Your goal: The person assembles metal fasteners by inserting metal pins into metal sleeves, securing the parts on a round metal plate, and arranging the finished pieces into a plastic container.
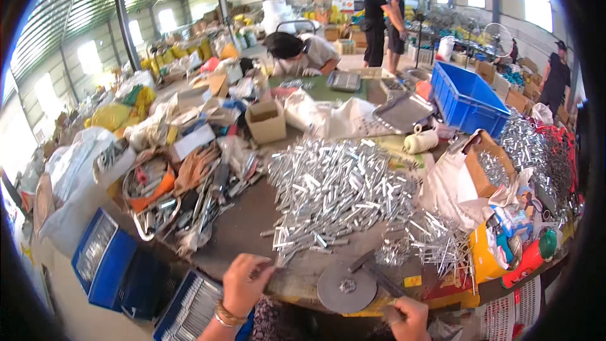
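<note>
A large heap of short silvery metal tubes (341,189) lies on the table in front of me. My left hand (246,283), with bracelets at the wrist, is at the table's near edge, just short of the heap. Its fingers are curled together; whatever they hold is too small to make out. My right hand (407,318) is closed around the handle end of a hammer (382,280). The hammer's head is over the rim of a round grey metal disc (338,290). Small metal pieces lie at the disc's middle.
Blue bins (186,309) of metal rods stand at lower left. Mixed scrap and tools (202,196) cover the table's left side. At right are thin metal rods (442,243), a yellow container (489,252) and a blue crate (467,98). A person (303,53) bends over the table's far side.
</note>
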Demonstrator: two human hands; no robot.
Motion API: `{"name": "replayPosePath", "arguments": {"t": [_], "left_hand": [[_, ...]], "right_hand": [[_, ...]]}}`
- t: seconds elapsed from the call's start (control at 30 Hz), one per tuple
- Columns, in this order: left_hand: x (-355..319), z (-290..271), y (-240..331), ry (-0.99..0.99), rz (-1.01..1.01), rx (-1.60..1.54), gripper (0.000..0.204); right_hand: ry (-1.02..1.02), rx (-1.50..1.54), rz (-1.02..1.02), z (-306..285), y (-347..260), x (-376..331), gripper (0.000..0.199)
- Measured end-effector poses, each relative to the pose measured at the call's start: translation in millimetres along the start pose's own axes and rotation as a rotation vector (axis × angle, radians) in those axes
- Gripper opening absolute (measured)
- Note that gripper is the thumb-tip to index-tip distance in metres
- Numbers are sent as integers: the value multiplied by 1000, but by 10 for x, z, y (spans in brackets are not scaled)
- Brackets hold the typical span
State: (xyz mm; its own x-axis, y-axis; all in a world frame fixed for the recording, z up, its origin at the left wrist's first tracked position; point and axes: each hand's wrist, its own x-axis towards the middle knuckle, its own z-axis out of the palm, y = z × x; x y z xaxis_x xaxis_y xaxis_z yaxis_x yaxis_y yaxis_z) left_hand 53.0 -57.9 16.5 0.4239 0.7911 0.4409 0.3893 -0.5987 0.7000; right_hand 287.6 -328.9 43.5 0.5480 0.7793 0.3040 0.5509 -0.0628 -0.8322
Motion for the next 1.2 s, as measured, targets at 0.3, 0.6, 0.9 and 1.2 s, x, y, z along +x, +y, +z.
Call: {"name": "replayPosePath", "arguments": {"t": [0.3, 0.6, 0.9, 1.2], "left_hand": [[457, 344, 10, -173, 105, 216, 51], [326, 509, 223, -208, 185, 155, 28], [215, 513, 219, -279, 259, 57, 17], [132, 608, 267, -164, 317, -17, 10]], "right_hand": [[154, -356, -509, 312, 455, 1, 12], [171, -396, -501, 339, 432, 87, 13], [162, -371, -466, 324, 342, 72, 8], [182, -386, -488, 324, 347, 85, 8]]}}
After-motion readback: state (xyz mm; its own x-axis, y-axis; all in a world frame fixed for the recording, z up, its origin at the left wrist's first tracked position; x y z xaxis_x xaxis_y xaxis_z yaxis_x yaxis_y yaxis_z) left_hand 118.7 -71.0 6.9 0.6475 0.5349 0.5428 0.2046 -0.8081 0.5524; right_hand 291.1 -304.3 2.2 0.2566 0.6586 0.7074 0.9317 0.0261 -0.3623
